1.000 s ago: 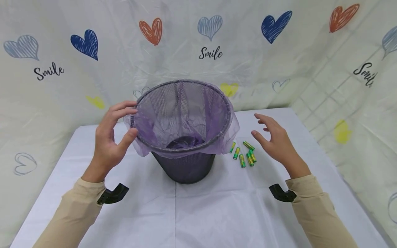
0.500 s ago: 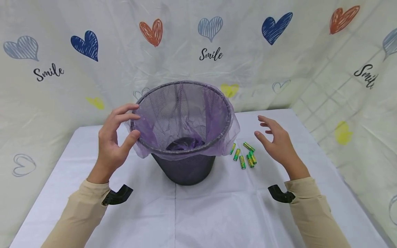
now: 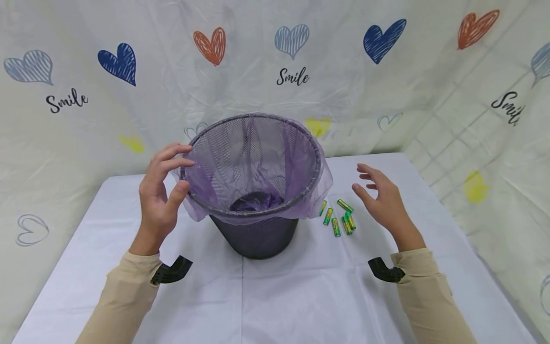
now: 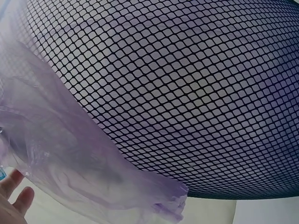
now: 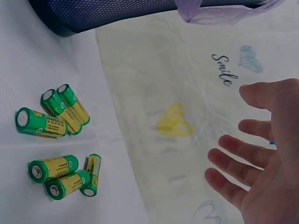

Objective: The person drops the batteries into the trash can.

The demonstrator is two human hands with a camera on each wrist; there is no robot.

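A dark wire-mesh wastebasket stands upright on the table, lined with a thin purple bin bag folded over its rim. My left hand is at the basket's left rim, thumb and fingers spread apart; whether the fingertips touch the bag cannot be told. In the left wrist view, the mesh and the bag's loose edge fill most of the picture. Several green-and-yellow batteries lie to the right of the basket. Over the table beside them, my right hand hovers with fingers loosely extended, holding nothing.
The table has a white cover. Behind it and along the right side hangs a pale curtain printed with hearts and words. Black wrist mounts stick inward from both sleeves.
My left hand has shifted slightly right along the basket's rim, and its forearm has swung inward. The right hand has barely moved. Basket and batteries stay where they were.
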